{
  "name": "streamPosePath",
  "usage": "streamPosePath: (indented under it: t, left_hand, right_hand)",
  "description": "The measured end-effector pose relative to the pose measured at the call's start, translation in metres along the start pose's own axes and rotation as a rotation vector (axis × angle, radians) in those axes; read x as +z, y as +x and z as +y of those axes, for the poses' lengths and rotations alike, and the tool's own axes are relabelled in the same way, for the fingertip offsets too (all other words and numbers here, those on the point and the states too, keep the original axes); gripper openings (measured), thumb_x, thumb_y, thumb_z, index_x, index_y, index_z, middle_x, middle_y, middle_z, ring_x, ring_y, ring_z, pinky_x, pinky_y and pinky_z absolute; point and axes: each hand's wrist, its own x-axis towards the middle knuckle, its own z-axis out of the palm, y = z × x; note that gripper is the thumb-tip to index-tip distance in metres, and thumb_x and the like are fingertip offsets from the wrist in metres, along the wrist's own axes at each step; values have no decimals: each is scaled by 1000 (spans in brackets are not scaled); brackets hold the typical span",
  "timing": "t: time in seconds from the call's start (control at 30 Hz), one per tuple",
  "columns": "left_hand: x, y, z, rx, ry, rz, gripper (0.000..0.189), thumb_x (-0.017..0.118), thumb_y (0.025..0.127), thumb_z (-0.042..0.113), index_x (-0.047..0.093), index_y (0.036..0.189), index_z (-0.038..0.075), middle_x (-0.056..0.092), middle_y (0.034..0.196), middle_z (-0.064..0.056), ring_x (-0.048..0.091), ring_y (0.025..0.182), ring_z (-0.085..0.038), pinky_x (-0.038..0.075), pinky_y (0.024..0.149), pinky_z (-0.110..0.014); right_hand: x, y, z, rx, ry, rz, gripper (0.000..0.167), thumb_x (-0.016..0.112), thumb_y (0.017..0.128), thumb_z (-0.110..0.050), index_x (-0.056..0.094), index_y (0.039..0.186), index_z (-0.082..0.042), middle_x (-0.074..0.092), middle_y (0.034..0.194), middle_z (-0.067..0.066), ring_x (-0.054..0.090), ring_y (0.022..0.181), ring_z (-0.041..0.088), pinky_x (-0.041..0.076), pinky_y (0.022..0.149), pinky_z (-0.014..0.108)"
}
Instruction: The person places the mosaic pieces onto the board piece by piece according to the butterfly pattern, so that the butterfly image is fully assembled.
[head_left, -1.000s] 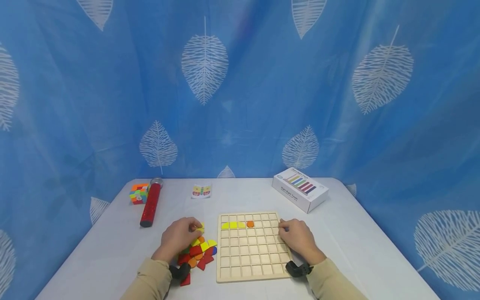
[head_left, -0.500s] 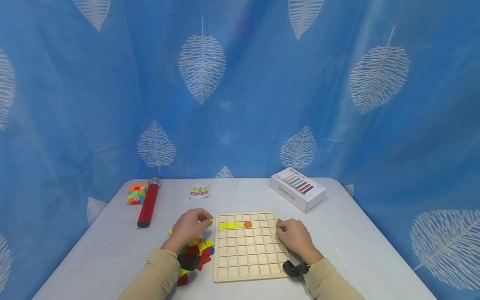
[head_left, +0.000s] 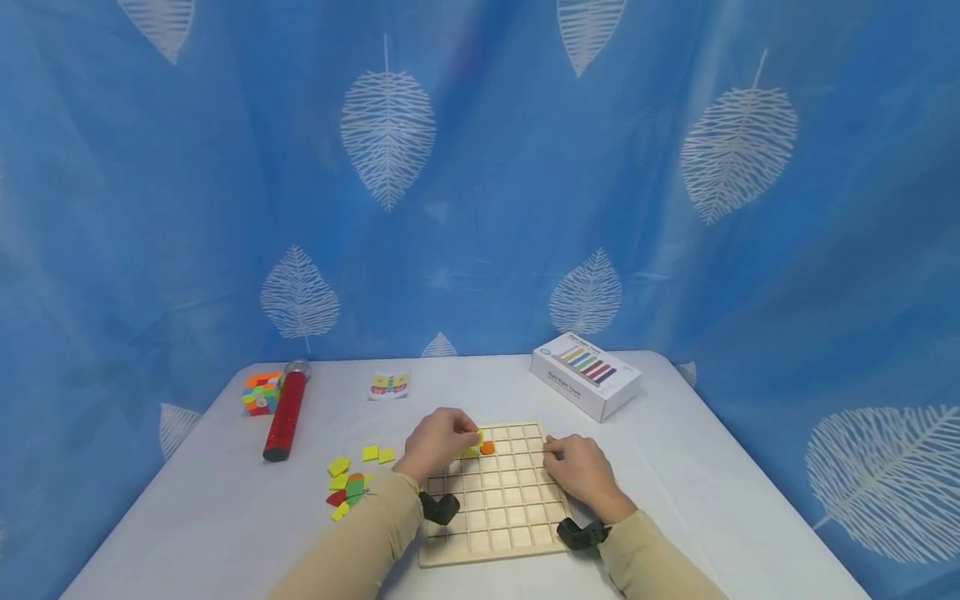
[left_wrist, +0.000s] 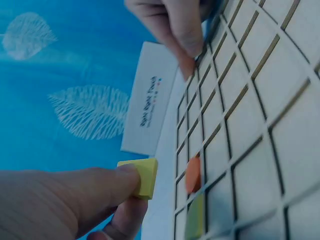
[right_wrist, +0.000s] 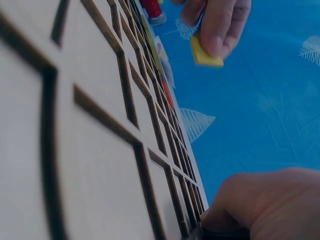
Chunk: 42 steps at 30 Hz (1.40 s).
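Observation:
In the head view my left hand (head_left: 437, 439) is over the upper left of a wooden grid board (head_left: 498, 508). Between thumb and fingers it pinches a yellow square tile (left_wrist: 146, 178), raised off the board in the left wrist view. An orange piece (left_wrist: 193, 175) lies in a cell near the far side, with a yellow piece (left_wrist: 195, 220) beside it. The left hand partly hides the row of yellow pieces from the head camera. My right hand (head_left: 585, 471) grips the board's right edge, its thumb at the rim in the right wrist view.
Loose coloured tiles (head_left: 348, 485) lie left of the board, some behind the left sleeve. Farther back are a puzzle cube (head_left: 262, 394), a red glittery tube (head_left: 285, 417) with a silver end, and a butterfly picture card (head_left: 388, 386). A white box (head_left: 587, 375) stands at the back right.
My left hand has moved right from the loose tiles to over the board, carrying the yellow tile. My right hand stays at the board's edge. The head view has shifted slightly.

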Motion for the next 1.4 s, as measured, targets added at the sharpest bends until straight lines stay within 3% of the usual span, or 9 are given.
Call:
streamPosePath:
  t: [0.23, 0.5, 0.7, 0.97, 1.2, 1.3, 1.4]
  left_hand:
    - [28, 13, 15, 8, 64, 9, 6, 75, 93, 24, 75, 94, 18, 71, 86, 6, 60, 69, -11, 47, 59, -36]
    - [42, 25, 15, 78, 174, 29, 5, 77, 90, 22, 75, 86, 22, 72, 84, 8, 61, 70, -10, 49, 61, -35]
    - [45, 29, 15, 99, 215, 20, 6, 79, 89, 22, 76, 84, 23, 72, 84, 9, 63, 71, -11, 50, 61, -35]
    - [48, 31, 20, 81, 273, 26, 5, 79, 89, 21, 80, 85, 24, 74, 84, 9, 65, 72, -11, 52, 62, -36]
    - [52, 27, 24, 131, 381, 46, 16, 76, 90, 18, 81, 77, 26, 69, 70, 12, 55, 58, -7, 49, 54, -33]
    - [50, 24, 23, 151, 360, 87, 17, 74, 92, 18, 79, 76, 23, 67, 68, 11, 49, 56, -5, 43, 50, -29]
    - [39, 18, 17, 137, 254, 140, 15, 71, 95, 18, 82, 85, 20, 73, 78, 7, 60, 62, -9, 44, 51, -30]
  right_hand:
    - [1, 1, -1, 9, -4, 5, 22, 68, 87, -14, 83, 103, -12, 76, 120, 5, 72, 111, 36, 58, 89, 52]
    - [3, 1, 1, 19, 4, -3, 21, 67, 86, -14, 83, 101, -13, 76, 120, 4, 72, 111, 35, 57, 90, 51]
    - [2, 1, 0, 10, -2, 5, 21, 67, 86, -15, 83, 100, -13, 76, 119, 5, 73, 109, 35, 58, 88, 51]
    - [2, 2, 1, 8, -6, 7, 21, 68, 87, -14, 83, 101, -12, 76, 120, 4, 73, 110, 35, 58, 88, 51]
    - [2, 1, -1, 3, 14, 12, 20, 68, 87, -14, 84, 99, -12, 76, 119, 5, 73, 108, 34, 59, 85, 50]
    - [2, 1, -1, 7, 7, 10, 20, 68, 87, -15, 83, 100, -13, 76, 120, 4, 73, 108, 34, 59, 85, 50]
    - [1, 2, -1, 16, -2, 11, 21, 68, 87, -15, 83, 101, -13, 76, 120, 4, 73, 109, 35, 58, 87, 51]
